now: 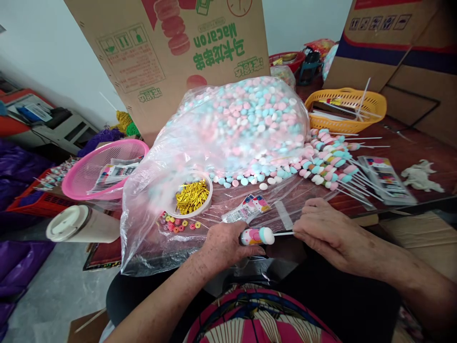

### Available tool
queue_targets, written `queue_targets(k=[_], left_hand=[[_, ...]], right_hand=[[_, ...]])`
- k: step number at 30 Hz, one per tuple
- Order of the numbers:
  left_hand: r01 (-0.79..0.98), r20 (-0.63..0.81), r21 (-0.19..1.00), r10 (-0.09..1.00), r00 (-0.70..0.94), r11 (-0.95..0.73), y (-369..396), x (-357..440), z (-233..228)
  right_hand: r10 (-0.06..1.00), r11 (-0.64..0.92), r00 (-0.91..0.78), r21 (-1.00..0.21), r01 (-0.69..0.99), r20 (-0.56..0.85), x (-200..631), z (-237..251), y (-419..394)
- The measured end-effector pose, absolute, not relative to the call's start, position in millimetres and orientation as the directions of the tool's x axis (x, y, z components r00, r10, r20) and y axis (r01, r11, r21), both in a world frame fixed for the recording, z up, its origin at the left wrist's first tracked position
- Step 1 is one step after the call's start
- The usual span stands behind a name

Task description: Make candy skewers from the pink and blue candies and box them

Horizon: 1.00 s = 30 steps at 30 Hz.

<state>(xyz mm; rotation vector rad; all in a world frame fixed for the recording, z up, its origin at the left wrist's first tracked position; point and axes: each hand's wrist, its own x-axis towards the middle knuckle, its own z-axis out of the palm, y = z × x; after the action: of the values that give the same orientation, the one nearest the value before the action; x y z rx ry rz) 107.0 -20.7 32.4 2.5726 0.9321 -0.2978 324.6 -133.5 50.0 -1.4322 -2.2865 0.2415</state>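
Observation:
A marshmallow skewer (pixel 266 236) in pink, blue and white lies level between my hands at the table's front edge, a printed clear wrapper (pixel 250 237) around its left part. My left hand (pixel 226 240) is closed around the wrapped end, thumb below and fingers above. The fingers of my right hand (pixel 328 233) are closed on the white stick (pixel 283 234) at the other side. Just beyond my left hand lie more printed wrappers (pixel 246 209). A white tub (pixel 209 200) of gold twist ties (pixel 192 196) stands near some small coloured ring candies (pixel 178 224).
A large clear bag of marshmallows (pixel 246 119) fills the middle. Finished-looking skewers (pixel 330 162) are heaped at right, near a yellow basket (pixel 371 107). Left are a pink basket (pixel 80 178) and a lidded cup (pixel 93 224). Cardboard boxes (pixel 132 62) stand behind.

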Motion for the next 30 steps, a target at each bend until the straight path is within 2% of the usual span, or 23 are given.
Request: queue_targets(k=[2,4,7,9,11,13,15,19,24,26,30], left_hand=[[0.612,-0.321,0.330,0.524,0.789,-0.719,-23.4,109.9,31.2],[0.611,-0.273,0.301,0.547,0.791,-0.732,-26.7,110.9,28.6],[0.575,-0.079,0.190,0.571,0.817,-0.796,-31.1,107.7,22.6],[0.501,0.066,0.117,0.510,0.858,-0.858,-32.9,104.4,18.3],[0.438,0.134,0.077,0.445,0.886,-0.896,-33.7,102.9,15.1],[0.440,0.125,0.068,0.445,0.887,-0.895,-33.5,104.1,13.8],[0.494,0.071,0.085,0.500,0.863,-0.865,-31.9,107.1,14.5],[0.609,-0.054,0.196,0.612,0.789,-0.769,-28.2,112.1,18.3],[0.542,-0.078,0.205,0.539,0.839,-0.815,-36.6,118.1,12.9],[0.531,-0.114,0.291,0.522,0.845,-0.796,-39.5,119.7,10.8],[0.429,-0.189,0.692,0.428,0.884,-0.580,-25.8,107.8,23.5]], right_hand=[[0.887,0.454,-0.381,-0.346,0.821,0.262,324.6,51.3,-132.3],[0.896,0.435,-0.368,-0.325,0.840,0.248,326.8,51.6,-131.2],[0.919,0.381,-0.322,-0.315,0.869,0.226,331.3,49.9,-129.9],[0.928,0.365,-0.309,-0.333,0.870,0.210,332.1,48.6,-129.2],[0.924,0.375,-0.318,-0.348,0.859,0.210,330.0,48.3,-128.5],[0.914,0.400,-0.338,-0.352,0.846,0.227,325.7,49.6,-127.7],[0.901,0.427,-0.362,-0.346,0.836,0.237,320.9,52.1,-127.3],[0.890,0.455,-0.406,-0.334,0.826,0.208,310.0,54.0,-127.3],[0.911,0.410,-0.372,-0.316,0.855,0.177,286.5,36.8,-123.4],[0.909,0.411,-0.362,-0.294,0.863,0.209,278.9,27.1,-120.2],[0.903,0.423,-0.368,-0.304,0.854,0.222,283.0,21.8,-115.1]])
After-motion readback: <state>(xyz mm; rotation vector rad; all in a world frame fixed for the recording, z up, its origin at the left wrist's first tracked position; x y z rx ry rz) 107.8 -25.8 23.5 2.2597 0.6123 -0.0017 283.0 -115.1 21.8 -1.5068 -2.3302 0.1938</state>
